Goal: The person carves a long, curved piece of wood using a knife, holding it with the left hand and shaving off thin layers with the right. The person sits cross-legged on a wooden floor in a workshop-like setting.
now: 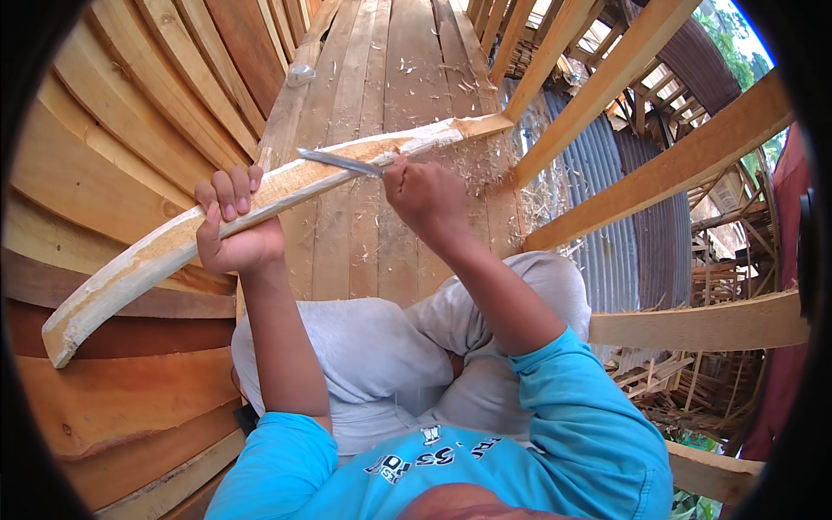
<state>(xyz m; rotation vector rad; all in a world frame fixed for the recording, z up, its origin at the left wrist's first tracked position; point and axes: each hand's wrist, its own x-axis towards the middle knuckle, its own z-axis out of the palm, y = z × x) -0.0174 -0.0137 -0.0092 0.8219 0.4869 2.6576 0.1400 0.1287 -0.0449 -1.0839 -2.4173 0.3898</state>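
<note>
From my remote post I log one long, curved wooden pole [299,180] slanting across the view above the floorboards [355,251], its near end low on the left. The left hand [247,247] is wrapped around it, fingers over the top, thumb on the near side. The right hand [425,191] is closed in a fist on a knife [338,161]; the handle is hidden. The blade points left, across the pole; whether its edge is touching, I can't quite tell. Pale shavings [475,178] lie beyond.

I judge the step to be paring the pole's face. To do it well, I'd keep the blade shallow, take thin strokes with the grain, and push away from the left hand, since the tip points its way. The far end appears to meet a post [555,56]; firm bracing there should limit roll.
</note>
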